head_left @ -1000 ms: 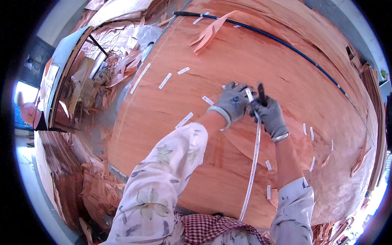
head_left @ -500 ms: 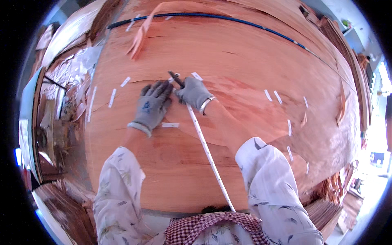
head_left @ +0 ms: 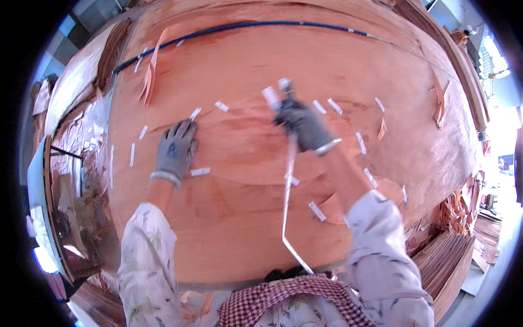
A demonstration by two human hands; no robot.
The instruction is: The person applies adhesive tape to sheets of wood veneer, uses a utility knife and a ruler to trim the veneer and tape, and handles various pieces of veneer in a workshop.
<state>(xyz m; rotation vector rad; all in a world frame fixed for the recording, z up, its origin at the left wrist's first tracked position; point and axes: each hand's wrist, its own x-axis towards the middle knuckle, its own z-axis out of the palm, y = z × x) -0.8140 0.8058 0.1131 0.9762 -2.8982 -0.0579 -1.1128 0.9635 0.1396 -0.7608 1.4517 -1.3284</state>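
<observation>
A wide sheet of reddish wood veneer (head_left: 239,65) lies in front of me, dotted with short white tape strips (head_left: 200,171). My left hand (head_left: 174,151), in a grey glove, lies flat on it with fingers stretched out, their tips beside another strip. My right hand (head_left: 306,128), gloved too, is closed around a dark stick-like tool (head_left: 287,91), blurred by motion. From this hand a long, narrow white tape (head_left: 287,185) with dark dots runs down to my waist, with a bend partway. Whitish pieces, smeared, show at its fingertips.
A long blue rod (head_left: 261,23) lies across the far part of the sheet. A loose curled veneer strip (head_left: 151,76) overlaps its left part. Veneer stacks (head_left: 441,261) stand at the lower right, with torn scraps (head_left: 455,210) beside them. A framed panel (head_left: 46,201) stands at the left.
My right hand has moved right and away from my left hand, and the trailing tape now bends. My left hand stays flat on the veneer. The view has shifted to the right.
</observation>
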